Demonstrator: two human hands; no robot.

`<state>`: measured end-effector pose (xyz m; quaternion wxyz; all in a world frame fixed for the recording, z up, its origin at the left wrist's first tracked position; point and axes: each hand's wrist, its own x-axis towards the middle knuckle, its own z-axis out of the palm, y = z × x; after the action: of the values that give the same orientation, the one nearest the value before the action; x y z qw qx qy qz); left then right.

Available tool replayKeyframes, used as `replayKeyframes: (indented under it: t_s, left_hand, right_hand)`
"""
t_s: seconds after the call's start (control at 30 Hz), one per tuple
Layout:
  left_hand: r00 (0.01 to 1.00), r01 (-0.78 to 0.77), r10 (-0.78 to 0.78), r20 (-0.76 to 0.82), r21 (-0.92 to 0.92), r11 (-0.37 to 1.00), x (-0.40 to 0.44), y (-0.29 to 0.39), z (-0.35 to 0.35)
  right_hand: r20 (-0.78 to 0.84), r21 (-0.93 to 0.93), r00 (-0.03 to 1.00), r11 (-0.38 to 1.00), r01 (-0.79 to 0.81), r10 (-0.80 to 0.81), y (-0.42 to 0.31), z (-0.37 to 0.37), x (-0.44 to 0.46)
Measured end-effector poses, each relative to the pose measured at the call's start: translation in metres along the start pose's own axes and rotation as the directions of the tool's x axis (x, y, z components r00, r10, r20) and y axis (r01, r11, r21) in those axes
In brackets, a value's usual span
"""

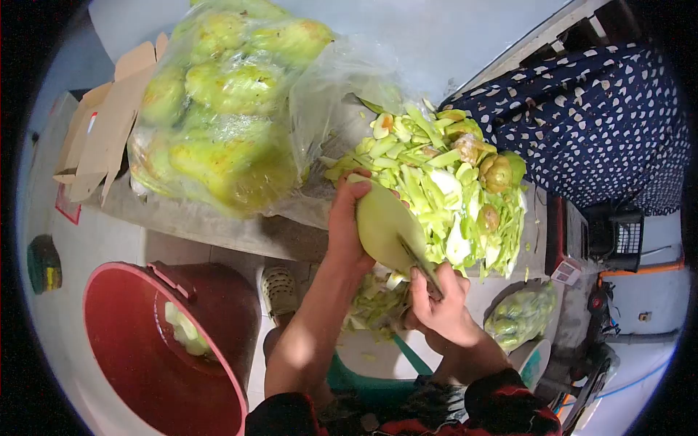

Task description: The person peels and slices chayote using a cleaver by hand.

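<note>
A peeled, pale green fruit (387, 224) rests in my left hand (347, 218), whose fingers wrap round its upper left side. My right hand (441, 299) is closed on a peeler or small knife (419, 264), its blade against the fruit's lower right part. Just beyond my hands lies a heap of green peelings (436, 182), with a few brownish fruit pieces among them. A clear plastic bag of unpeeled green fruits (233, 109) sits to the upper left of my left hand.
A red bucket (120, 327) with pale pieces inside stands at lower left. An open cardboard box (109, 123) is at far left. Dark dotted cloth (582, 123) hangs at upper right. Another bag of green fruits (520, 316) lies at lower right. More peelings (378, 301) are below my hands.
</note>
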<state>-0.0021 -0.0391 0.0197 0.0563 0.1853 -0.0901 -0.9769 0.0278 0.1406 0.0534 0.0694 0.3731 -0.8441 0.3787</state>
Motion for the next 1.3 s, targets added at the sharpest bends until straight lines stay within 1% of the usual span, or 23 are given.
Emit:
replayKeyframes:
  t_s: [0.07,0.2,0.3,0.37,0.4,0.43,0.47,0.5,0.57,0.6,0.63,0.67,0.7,0.77,0.8,0.83,0.87,0.9,0.97,1.0,1.07,1.2,1.3]
  left_hand:
    - [0.999,-0.024,0.023,0.022,0.021,0.999,-0.002,0.001,0.000]
    - [0.996,-0.081,0.078,0.051,0.043,0.996,-0.001,-0.003,0.002]
    - [0.998,-0.065,0.066,-0.014,0.071,0.995,-0.004,-0.003,0.005]
    - [0.955,-0.284,0.293,0.035,0.375,0.883,-0.009,0.001,0.012]
    - [0.955,-0.285,0.294,0.036,0.374,0.882,-0.009,-0.002,0.011]
    - [0.995,-0.097,0.099,-0.009,0.142,0.985,-0.007,-0.006,0.009]
    - [0.994,0.111,-0.112,-0.007,-0.100,0.989,-0.006,-0.011,0.005]
    - [0.994,0.112,-0.113,-0.006,-0.102,0.988,-0.003,-0.014,0.001]
    - [0.989,-0.137,0.138,-0.059,0.019,0.990,0.002,-0.019,-0.005]
    - [0.989,-0.137,0.138,-0.057,0.020,0.990,0.001,-0.016,-0.002]
    - [0.988,-0.140,0.146,-0.045,0.106,0.984,-0.003,-0.010,0.000]
    - [0.988,-0.144,0.153,-0.033,0.193,0.970,-0.005,-0.002,0.001]
    - [0.987,-0.146,0.155,-0.032,0.194,0.970,-0.006,0.003,0.002]
    - [0.992,-0.126,0.113,0.059,0.297,0.946,-0.007,0.012,0.000]
    - [0.992,-0.124,0.110,0.063,0.298,0.946,-0.006,0.018,-0.001]
    - [0.987,-0.116,0.049,0.153,0.464,0.878,-0.005,0.024,-0.002]
    - [0.973,-0.120,-0.029,0.228,0.614,0.780,-0.005,0.027,-0.002]
    - [0.973,-0.116,-0.035,0.228,0.614,0.780,-0.007,0.028,0.000]
    - [0.932,-0.251,-0.032,0.361,0.706,0.662,-0.012,0.030,0.003]
    - [0.932,-0.252,-0.033,0.362,0.709,0.659,-0.012,0.024,0.004]
    - [0.986,-0.104,0.007,0.168,0.578,0.810,-0.012,0.006,0.005]
    - [0.990,-0.084,0.016,0.139,0.504,0.859,-0.013,-0.011,0.008]
    - [0.981,-0.126,0.017,0.195,0.565,0.815,-0.011,-0.001,0.008]
  right_hand:
    - [0.018,0.030,0.997,0.997,-0.074,0.074,0.003,0.002,-0.003]
    - [-0.020,-0.003,1.000,1.000,-0.012,0.011,-0.002,0.005,0.002]
    - [-0.129,0.041,0.991,0.999,-0.011,0.016,-0.003,0.008,0.005]
    - [0.026,0.019,0.977,0.977,-0.211,0.211,-0.003,0.003,0.009]
    - [-0.007,0.044,0.981,0.981,-0.192,0.192,-0.006,0.004,0.008]
    - [-0.008,0.042,0.982,0.982,-0.186,0.186,-0.003,0.006,0.008]
    - [-0.046,0.057,0.987,0.987,-0.149,0.152,0.002,0.009,0.004]
    - [-0.082,0.070,0.990,0.991,-0.110,0.116,0.006,0.012,0.002]
    - [-0.076,0.108,0.983,0.981,-0.159,0.168,0.010,0.010,0.004]
    - [-0.039,0.077,0.989,0.987,-0.141,0.144,0.009,0.005,0.009]
    - [-0.004,0.048,0.992,0.991,-0.125,0.125,0.007,-0.001,0.013]
    - [0.051,0.092,0.980,0.976,-0.197,0.193,0.004,-0.008,0.014]
    - [0.051,0.093,0.980,0.976,-0.195,0.191,0.004,-0.014,0.018]
    - [0.170,0.373,0.919,0.840,-0.394,0.356,0.001,-0.023,0.025]
    - [0.219,0.437,0.888,0.773,-0.460,0.405,-0.001,-0.028,0.030]
    - [0.268,0.492,0.851,0.696,-0.523,0.451,-0.003,-0.033,0.034]
    - [0.287,0.493,0.885,0.735,-0.466,0.368,0.009,-0.036,0.031]
    - [0.306,0.494,0.909,0.768,-0.407,0.284,0.016,-0.038,0.029]
    - [0.286,0.536,0.923,0.755,-0.378,0.259,0.016,-0.033,0.028]
    - [0.236,0.572,0.905,0.703,-0.423,0.353,0.016,-0.025,0.024]
    - [0.173,0.640,0.848,0.597,-0.484,0.502,0.019,-0.013,0.020]
    - [0.123,0.594,0.868,0.665,-0.453,0.481,0.025,-0.020,0.026]
    - [0.251,0.502,0.833,0.669,-0.548,0.493,0.022,-0.035,0.033]
